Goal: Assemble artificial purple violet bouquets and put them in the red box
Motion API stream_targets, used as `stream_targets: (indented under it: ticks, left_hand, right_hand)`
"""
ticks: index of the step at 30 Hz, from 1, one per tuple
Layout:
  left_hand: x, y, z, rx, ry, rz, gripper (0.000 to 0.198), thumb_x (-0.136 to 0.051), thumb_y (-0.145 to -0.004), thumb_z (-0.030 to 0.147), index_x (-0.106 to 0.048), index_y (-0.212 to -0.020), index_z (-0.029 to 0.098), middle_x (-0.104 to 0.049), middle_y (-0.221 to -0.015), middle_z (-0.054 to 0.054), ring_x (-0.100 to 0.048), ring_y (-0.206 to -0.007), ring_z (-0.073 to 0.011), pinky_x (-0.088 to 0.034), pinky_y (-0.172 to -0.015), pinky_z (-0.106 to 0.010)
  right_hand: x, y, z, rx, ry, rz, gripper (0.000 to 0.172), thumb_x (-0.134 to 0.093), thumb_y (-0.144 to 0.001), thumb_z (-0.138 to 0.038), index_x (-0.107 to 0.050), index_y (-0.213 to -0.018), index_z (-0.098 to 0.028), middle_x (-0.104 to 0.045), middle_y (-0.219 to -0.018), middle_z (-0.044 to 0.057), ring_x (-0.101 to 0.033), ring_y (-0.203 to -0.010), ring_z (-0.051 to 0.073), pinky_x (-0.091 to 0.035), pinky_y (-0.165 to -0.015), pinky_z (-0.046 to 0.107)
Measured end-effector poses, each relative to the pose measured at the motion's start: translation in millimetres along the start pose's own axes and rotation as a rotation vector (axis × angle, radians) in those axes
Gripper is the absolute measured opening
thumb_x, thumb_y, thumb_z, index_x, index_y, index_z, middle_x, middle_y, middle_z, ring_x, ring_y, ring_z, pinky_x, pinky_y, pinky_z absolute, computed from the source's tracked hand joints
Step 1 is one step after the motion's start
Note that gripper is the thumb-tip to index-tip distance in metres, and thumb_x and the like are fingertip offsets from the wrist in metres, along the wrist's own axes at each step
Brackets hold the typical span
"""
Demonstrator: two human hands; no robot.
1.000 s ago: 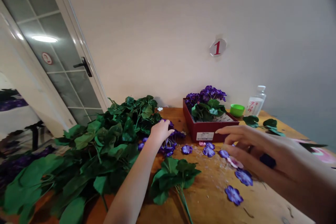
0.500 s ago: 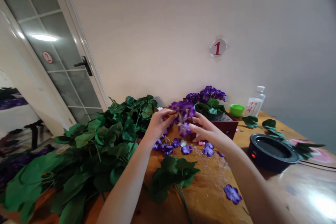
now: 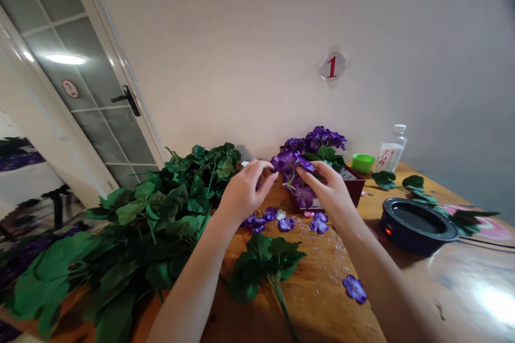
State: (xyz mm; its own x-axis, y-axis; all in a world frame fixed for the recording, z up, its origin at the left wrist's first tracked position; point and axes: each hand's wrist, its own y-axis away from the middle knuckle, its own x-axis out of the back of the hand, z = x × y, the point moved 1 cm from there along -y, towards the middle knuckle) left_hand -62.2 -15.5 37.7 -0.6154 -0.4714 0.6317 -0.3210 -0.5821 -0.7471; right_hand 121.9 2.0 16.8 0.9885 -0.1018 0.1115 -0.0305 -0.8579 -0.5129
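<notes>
Both hands are raised above the wooden table point(image 3: 322, 300) and meet on a cluster of purple artificial flowers point(image 3: 293, 171). My left hand point(image 3: 243, 190) pinches the cluster's left side with thumb and fingers. My right hand point(image 3: 332, 190) grips its right side, fingers curled round the blooms. Under the hands lie loose purple petals point(image 3: 287, 222) and a small leafy green sprig point(image 3: 265, 262). Just behind the hands stands a red box point(image 3: 356, 185) holding purple flowers and leaves.
A big heap of green artificial leaves point(image 3: 153, 225) covers the table's left side. A black round dish point(image 3: 416, 225) with a cord sits at right, a green cup point(image 3: 362, 163) and clear bottle point(image 3: 392, 150) near the wall. One purple petal point(image 3: 354, 288) lies near the front.
My left hand lifted the purple cluster from the table. My right hand swung in from the right, uncovering the black dish, and joined it; both have risen slightly.
</notes>
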Motion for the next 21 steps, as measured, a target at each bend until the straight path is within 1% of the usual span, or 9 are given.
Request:
stream_targets:
  ticks: [3,5,7,10,14,16,18,20,21]
  left_hand:
    - [-2.5,3.3,5.9,-0.051,-0.102,-0.202,0.017,-0.044,-0.09,0.028,-0.053,-0.102,0.019,-0.062,-0.094,-0.005,-0.06,-0.083,-0.0172,-0.047,-0.072,-0.027]
    - [-5.2,5.3,7.4,-0.039,-0.204,-0.295,0.017,-0.043,-0.088,0.022,-0.054,-0.1,0.017,-0.063,-0.09,-0.007,-0.061,-0.079,-0.0186,-0.047,-0.069,-0.028]
    - [-7.4,6.4,8.3,-0.011,-0.256,-0.346,0.02,-0.045,-0.086,0.023,-0.055,-0.101,0.015,-0.063,-0.088,-0.008,-0.061,-0.077,-0.02,-0.047,-0.069,-0.029]
    - [-9.8,5.8,10.9,0.042,-0.281,-0.39,0.024,-0.048,-0.086,0.032,-0.058,-0.1,0.015,-0.065,-0.089,-0.008,-0.063,-0.079,-0.0214,-0.048,-0.068,-0.029]
    - [-12.0,3.2,15.5,0.064,-0.429,-0.478,0.02,-0.043,-0.089,0.023,-0.063,-0.09,0.018,-0.067,-0.086,-0.006,-0.065,-0.075,-0.0199,-0.046,-0.062,-0.025]
    - [-12.3,2.8,16.9,0.049,-0.469,-0.493,0.022,-0.041,-0.09,0.022,-0.063,-0.092,0.018,-0.068,-0.084,-0.007,-0.066,-0.075,-0.0202,-0.044,-0.06,-0.025]
    - [-11.7,3.0,17.3,0.056,-0.443,-0.466,0.025,-0.039,-0.091,0.026,-0.062,-0.095,0.018,-0.068,-0.081,-0.008,-0.066,-0.073,-0.0211,-0.044,-0.059,-0.026]
    - [-10.0,3.6,17.0,0.111,-0.304,-0.4,0.031,-0.035,-0.093,0.032,-0.062,-0.092,0.016,-0.067,-0.074,-0.007,-0.065,-0.069,-0.02,-0.043,-0.059,-0.026]
    - [-8.7,4.0,16.9,0.151,-0.167,-0.351,0.034,-0.033,-0.093,0.035,-0.062,-0.088,0.016,-0.067,-0.071,-0.006,-0.064,-0.065,-0.0184,-0.043,-0.058,-0.026]
  right_hand:
    - [-2.1,1.3,-0.5,-0.003,0.021,-0.032,0.03,-0.059,-0.078,-0.044,-0.058,-0.09,-0.017,-0.061,-0.087,0.004,-0.055,-0.074,0.014,-0.042,-0.065,0.024]
    - [-2.5,2.1,-1.3,0.01,0.063,-0.014,0.028,-0.058,-0.079,-0.042,-0.057,-0.089,-0.016,-0.061,-0.086,0.004,-0.055,-0.072,0.014,-0.042,-0.063,0.024]
    - [-2.3,2.5,-1.7,0.029,0.121,0.017,0.025,-0.057,-0.079,-0.04,-0.056,-0.089,-0.016,-0.061,-0.086,0.005,-0.054,-0.071,0.014,-0.042,-0.062,0.024]
    - [-3.6,3.2,-1.0,0.08,0.234,0.033,0.023,-0.055,-0.08,-0.036,-0.056,-0.091,-0.016,-0.062,-0.087,0.005,-0.054,-0.068,0.013,-0.042,-0.062,0.025]
    - [-5.3,4.6,-0.9,0.124,0.287,-0.004,0.019,-0.055,-0.078,-0.031,-0.056,-0.091,-0.016,-0.062,-0.08,0.005,-0.053,-0.061,0.013,-0.042,-0.058,0.025]
    - [-2.1,4.8,-4.1,0.135,0.238,-0.039,0.02,-0.056,-0.077,-0.029,-0.056,-0.092,-0.017,-0.062,-0.082,0.005,-0.056,-0.065,0.014,-0.043,-0.057,0.025]
    - [4.3,4.2,-9.8,0.119,0.137,-0.108,0.024,-0.059,-0.076,-0.031,-0.057,-0.097,-0.018,-0.062,-0.09,0.005,-0.058,-0.073,0.015,-0.045,-0.06,0.024]
    - [12.7,2.9,-16.2,0.06,-0.029,-0.182,0.031,-0.06,-0.077,-0.036,-0.057,-0.104,-0.02,-0.06,-0.097,0.005,-0.058,-0.075,0.014,-0.046,-0.058,0.023]
    - [17.3,2.1,-19.0,0.026,-0.123,-0.191,0.033,-0.06,-0.078,-0.039,-0.056,-0.106,-0.022,-0.06,-0.1,0.005,-0.057,-0.073,0.013,-0.045,-0.055,0.022]
